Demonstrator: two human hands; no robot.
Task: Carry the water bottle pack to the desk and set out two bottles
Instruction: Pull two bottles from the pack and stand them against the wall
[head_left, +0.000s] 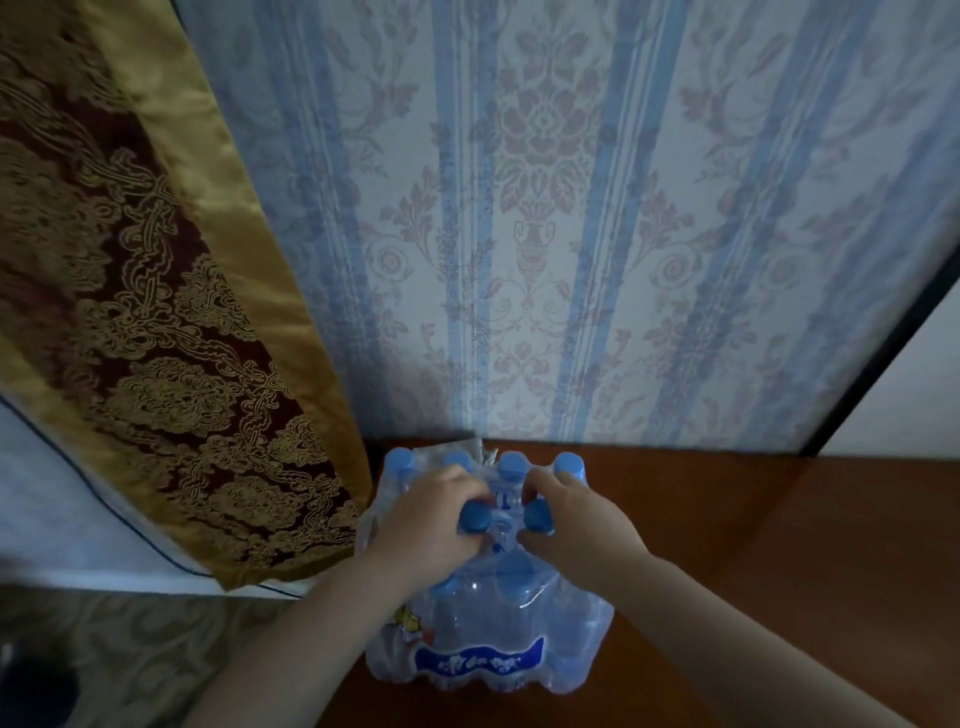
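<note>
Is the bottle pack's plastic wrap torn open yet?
Open at the top: wrap is torn back, and each hand grips a bare blue cap.

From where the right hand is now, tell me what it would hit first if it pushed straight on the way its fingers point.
The right hand points away toward the wall; it would likely meet the back row of blue caps first, then the wallpapered wall.

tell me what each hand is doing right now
Left hand: closed on a blue-capped clear plastic bottle in the shrink-wrapped pack.
Right hand: closed on a second blue-capped bottle.
</note>
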